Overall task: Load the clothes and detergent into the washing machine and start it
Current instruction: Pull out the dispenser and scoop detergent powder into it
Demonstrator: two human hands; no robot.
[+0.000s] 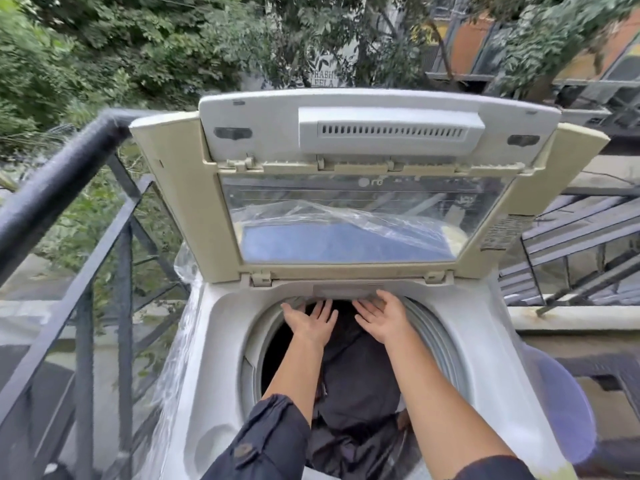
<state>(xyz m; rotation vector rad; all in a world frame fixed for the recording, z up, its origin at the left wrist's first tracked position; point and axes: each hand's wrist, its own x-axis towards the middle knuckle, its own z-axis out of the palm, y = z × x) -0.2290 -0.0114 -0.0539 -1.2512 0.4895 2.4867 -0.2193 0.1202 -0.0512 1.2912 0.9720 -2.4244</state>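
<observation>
While the lid [377, 133] stands raised at the back of the washing machine [214, 341], the left hand [310, 323] and right hand [382, 320] stretch over its drum [440, 341], fingers [323, 308] straight, apart, gripping nothing, probably to reach the far rim. Dark clothes [360, 386] lie inside the machine. No detergent shows anywhere. Left of it runs a black railing [69, 174], trees [138, 46] beyond.
</observation>
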